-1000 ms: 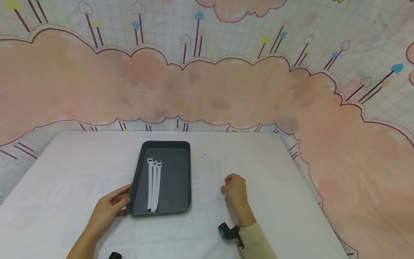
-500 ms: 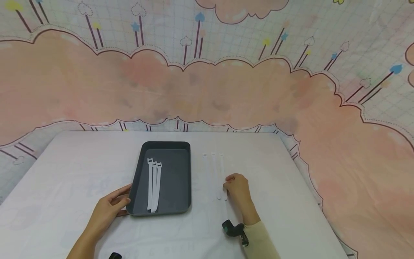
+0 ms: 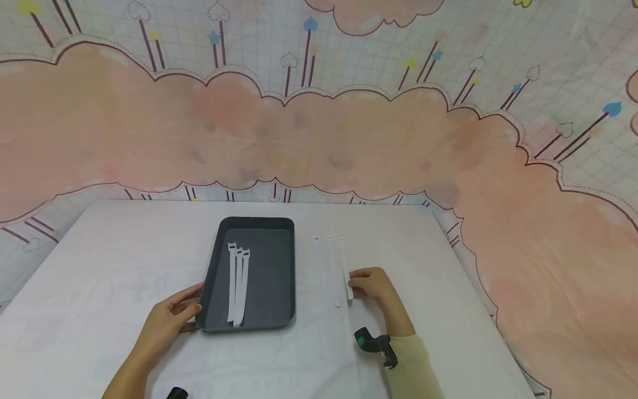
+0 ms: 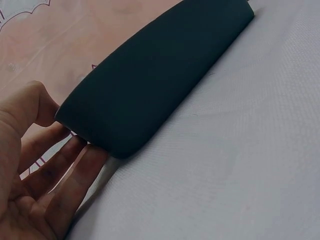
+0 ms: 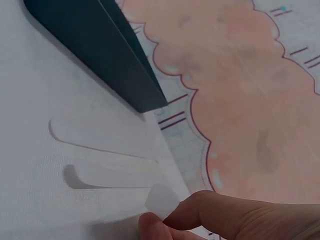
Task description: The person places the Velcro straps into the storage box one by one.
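Observation:
My left hand (image 3: 166,318) holds the near left corner of a dark grey tray (image 3: 271,271). In the left wrist view, the thumb touches the tray's rim and the fingers (image 4: 77,180) meet its outer wall (image 4: 150,75). White hook-and-loop cable ties (image 3: 238,288) with slotted heads lie lengthwise in the tray's left half. To the tray's right, my right hand (image 3: 374,285) pinches the lower part of another white cable tie (image 3: 346,277); its rounded end (image 5: 162,200) rises between thumb and fingers in the right wrist view. Its slotted head still lies towards the table's far side.
Two more white cable ties (image 3: 319,271) lie between the tray and my right hand, faint against the white tabletop (image 3: 149,238). A patterned cloth (image 3: 319,138) hangs behind the table. A black wrist camera (image 3: 371,341) sits by the right sleeve.
My right hand has drawn slightly right, and the near end of the cable tie has come up from the table in its pinch. The left hand and tray keep their places.

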`<state>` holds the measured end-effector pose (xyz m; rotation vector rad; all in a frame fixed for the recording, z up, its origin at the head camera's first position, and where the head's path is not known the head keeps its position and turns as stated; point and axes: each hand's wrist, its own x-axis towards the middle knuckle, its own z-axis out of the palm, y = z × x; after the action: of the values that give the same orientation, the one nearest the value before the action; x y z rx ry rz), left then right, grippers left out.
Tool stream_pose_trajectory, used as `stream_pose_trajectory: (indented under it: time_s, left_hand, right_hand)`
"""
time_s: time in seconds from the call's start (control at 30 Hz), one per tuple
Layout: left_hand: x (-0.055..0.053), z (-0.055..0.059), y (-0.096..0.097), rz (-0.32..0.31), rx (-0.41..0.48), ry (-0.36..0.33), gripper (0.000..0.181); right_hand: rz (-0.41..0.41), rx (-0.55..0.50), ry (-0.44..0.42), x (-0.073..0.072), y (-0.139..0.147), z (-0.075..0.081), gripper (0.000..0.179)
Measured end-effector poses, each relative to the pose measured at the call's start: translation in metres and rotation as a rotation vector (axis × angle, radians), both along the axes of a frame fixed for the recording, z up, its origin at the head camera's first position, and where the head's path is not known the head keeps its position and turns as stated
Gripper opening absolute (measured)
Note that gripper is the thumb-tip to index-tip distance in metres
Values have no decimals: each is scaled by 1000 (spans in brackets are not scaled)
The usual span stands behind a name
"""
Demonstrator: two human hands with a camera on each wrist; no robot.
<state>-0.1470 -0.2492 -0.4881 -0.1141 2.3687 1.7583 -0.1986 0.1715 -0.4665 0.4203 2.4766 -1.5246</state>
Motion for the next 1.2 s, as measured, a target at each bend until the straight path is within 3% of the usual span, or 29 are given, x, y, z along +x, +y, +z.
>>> stream_pose_trajectory:
  time_s: [0.27,0.8,1.2]
  left_hand:
    - [0,0,0,1,-4,3,56]
    - [-10,3,-5,-16,2,5,56]
    - [-10,4,-4,-9,7,-7,55]
  right_hand:
    - [-16,-118,-35,-1,3,0,28]
    - [-39,-117,-24,1,-1,6,27]
    - [-35,-165,-13,4,-1,8,26]
